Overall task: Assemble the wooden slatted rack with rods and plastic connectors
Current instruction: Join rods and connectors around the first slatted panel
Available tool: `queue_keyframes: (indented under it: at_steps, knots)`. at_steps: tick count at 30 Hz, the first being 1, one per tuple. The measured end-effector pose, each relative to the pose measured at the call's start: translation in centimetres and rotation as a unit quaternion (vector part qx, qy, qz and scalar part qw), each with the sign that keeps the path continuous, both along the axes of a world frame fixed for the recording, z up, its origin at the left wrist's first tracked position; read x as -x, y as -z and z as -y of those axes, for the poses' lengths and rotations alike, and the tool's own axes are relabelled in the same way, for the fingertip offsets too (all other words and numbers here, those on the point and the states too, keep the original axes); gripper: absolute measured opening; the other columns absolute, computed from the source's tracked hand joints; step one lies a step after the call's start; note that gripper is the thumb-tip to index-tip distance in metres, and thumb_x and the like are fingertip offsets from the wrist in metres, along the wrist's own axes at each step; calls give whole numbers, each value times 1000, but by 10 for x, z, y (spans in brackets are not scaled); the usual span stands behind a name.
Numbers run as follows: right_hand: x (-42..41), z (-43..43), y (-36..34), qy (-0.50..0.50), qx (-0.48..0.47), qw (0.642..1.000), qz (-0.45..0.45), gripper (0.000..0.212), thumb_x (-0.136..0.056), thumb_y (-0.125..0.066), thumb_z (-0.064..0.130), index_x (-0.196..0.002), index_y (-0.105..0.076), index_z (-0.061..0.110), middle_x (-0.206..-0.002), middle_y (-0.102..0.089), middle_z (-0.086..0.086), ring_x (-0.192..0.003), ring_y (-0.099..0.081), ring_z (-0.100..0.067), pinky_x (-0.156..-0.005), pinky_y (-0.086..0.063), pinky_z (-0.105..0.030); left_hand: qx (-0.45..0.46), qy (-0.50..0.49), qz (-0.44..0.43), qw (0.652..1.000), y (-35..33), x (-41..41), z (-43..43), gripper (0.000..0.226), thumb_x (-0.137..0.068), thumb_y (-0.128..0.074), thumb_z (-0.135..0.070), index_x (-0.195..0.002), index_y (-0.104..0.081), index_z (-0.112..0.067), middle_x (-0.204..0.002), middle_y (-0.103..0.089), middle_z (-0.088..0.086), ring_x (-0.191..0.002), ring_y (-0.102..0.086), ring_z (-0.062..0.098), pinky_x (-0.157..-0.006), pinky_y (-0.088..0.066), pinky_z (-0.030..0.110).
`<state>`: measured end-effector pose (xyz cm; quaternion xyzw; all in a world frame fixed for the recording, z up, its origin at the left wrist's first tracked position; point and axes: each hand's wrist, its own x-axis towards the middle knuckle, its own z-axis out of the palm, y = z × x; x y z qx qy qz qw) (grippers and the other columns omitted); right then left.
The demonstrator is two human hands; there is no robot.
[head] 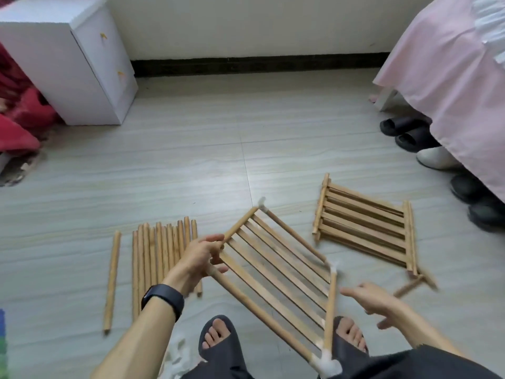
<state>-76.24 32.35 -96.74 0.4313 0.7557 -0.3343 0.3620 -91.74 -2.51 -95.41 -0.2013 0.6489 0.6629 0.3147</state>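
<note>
Left grip (pixel 202 261) pinches the near-left corner of the slatted panel (pixel 276 272), thumb on top, fingers curled under where two frame rods meet. The panel hangs tilted above the floor (pixel 191 160), far corner up, low corner down by the person's feet. Holding it by one corner likely frees the other hand to work the joints.

Right grip (pixel 374 299) is empty, fingers straight and spread, just right of the panel's side rod (pixel 330 305). It is blurred, so contact with that rod can't be told; it looks poised to steady or press that side.

White plastic shows at three corners: far connector (pixel 261 205), right connector (pixel 334 266), low connector (pixel 326 362). The fourth corner is hidden under the left grip.

Just left of the left grip, and partly behind it, a bundle of loose rods (pixel 164 255) lies side by side on the floor, with a single rod (pixel 112 280) further left. They are laid parallel, probably for quick picking. Beyond the right grip a stack of slatted panels (pixel 363 228) lies flat, waiting, and a short rod (pixel 408 288) sits just past the fingers.

Judgement: one tier is framed, and the uprights and other tiers are not yet joined.

Far beyond the left grip stands a white cabinet (pixel 73 64). Far right, a pink bedcover (pixel 451 77) hangs over shoes (pixel 404 132).
</note>
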Motion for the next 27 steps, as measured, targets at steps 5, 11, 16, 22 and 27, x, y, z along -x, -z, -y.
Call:
queue_keyframes:
  at_steps: [5, 11, 16, 22, 27]
  knots:
    - [12, 27, 54, 96, 80, 990, -61, 29, -99, -59, 35, -117, -54, 13, -115, -61, -8, -95, -67, -21, -88, -57, -46, -12, -130, 20, 991, 27, 1, 18, 51, -81, -36, 11, -120, -66, -2, -121, -57, 19, -98, -58, 35, -61, -60, 38]
    - [66, 42, 94, 100, 73, 983, -133, 17, -96, -49, 10, -102, -65, 7, -101, -69, -16, -91, -68, -29, -79, -63, -48, 15, -211, 40, 977, 69, 2, 37, 55, -81, -30, 10, -121, -61, -11, -128, -61, 20, -111, -62, 40, -86, -55, 47]
    - [98, 50, 119, 66, 61, 984, -151, 18, -92, -46, 15, -105, -59, 15, -99, -67, -10, -90, -67, -30, -79, -62, -51, 49, -238, 71, 967, 93, 7, 48, 65, -81, -29, 7, -138, -54, -12, -119, -64, 9, -87, -69, 26, -39, -44, 23]
    - [147, 38, 132, 19, 0, 980, -201, 28, -100, -45, 26, -121, -60, 17, -117, -69, -6, -110, -62, -33, -93, -50, -40, 206, -104, 32, 972, 121, 18, 44, 55, -91, -41, 3, -139, -54, -20, -110, -65, 6, -79, -64, 26, -60, -48, 36]
    - [166, 8, 143, -32, -48, 982, -180, 37, -98, -46, 16, -134, -54, 13, -124, -66, -13, -114, -60, -38, -93, -48, -41, 332, 183, -8, 925, 145, 12, 8, 57, -96, -55, -7, -150, -38, -14, -105, -61, -3, -88, -62, 20, -70, -51, 33]
